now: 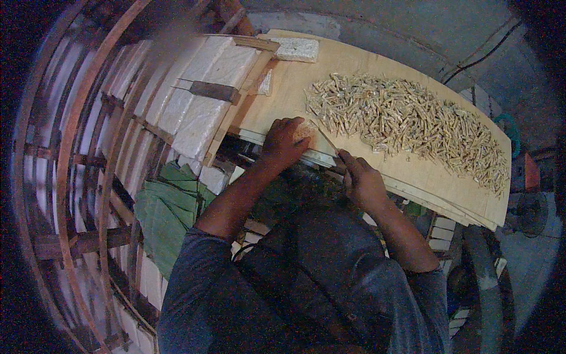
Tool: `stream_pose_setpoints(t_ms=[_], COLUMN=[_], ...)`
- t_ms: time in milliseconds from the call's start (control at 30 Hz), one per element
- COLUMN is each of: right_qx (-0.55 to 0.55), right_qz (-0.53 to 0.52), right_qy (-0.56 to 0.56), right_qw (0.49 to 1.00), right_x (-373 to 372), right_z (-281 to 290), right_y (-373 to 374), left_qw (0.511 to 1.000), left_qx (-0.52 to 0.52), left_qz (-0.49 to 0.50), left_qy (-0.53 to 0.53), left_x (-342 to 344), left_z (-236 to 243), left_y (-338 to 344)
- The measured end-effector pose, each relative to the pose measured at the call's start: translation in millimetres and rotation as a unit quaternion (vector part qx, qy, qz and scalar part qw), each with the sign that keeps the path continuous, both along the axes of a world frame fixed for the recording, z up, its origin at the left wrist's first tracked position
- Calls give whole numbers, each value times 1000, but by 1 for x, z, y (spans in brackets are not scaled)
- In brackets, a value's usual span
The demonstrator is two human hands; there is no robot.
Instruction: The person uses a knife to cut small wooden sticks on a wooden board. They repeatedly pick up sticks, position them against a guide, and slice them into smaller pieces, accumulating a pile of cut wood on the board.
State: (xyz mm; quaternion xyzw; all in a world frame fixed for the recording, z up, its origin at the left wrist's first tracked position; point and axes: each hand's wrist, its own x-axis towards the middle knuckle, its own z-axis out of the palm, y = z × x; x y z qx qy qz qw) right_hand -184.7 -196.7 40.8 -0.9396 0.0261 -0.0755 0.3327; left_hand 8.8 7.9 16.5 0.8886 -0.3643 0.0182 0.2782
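Held in the right hand (364,180), with fingers curled round the near end: one thin, straight, knife-like tool (323,135), pointing obliquely away from the body and leftward. Just left of the far end of the tool, under and beside the fingertips of the left hand (285,141): one small, tan, rough-textured piece (304,131). Bent over at the left fingers; cannot tell whether pinching the piece or only pressing on it.

Beneath both hands: one broad, pale, smooth wooden board (289,88). On the board, beyond the right hand: one long heap of short, straw-coloured sticks (407,118). At the far left corner: one whitish rectangular block (298,50).

To the left: white, flat-sided blocks (200,124), topped by one dark, flat-handled tool with thin prongs (215,91). Nearer the body: folded green cloth (171,203). Farther left: reddish-brown wooden slats (72,127). Beyond the board: grey floor (401,29), dimly lit.
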Motion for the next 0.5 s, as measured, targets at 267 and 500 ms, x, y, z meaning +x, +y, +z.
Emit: stream_pose_setpoints(t_ms=[267, 500], right_qx=[-4, -68], right_qz=[8, 19], right_qy=[-2, 55], right_qw=[1000, 996], right_x=[7, 33], right_z=[8, -4], right_y=[9, 19], left_qw=[987, 974], left_qx=[34, 74], left_qz=[-123, -141], left_qy=[-95, -163], left_x=[0, 1], left_z=[4, -6], left_y=[-9, -9])
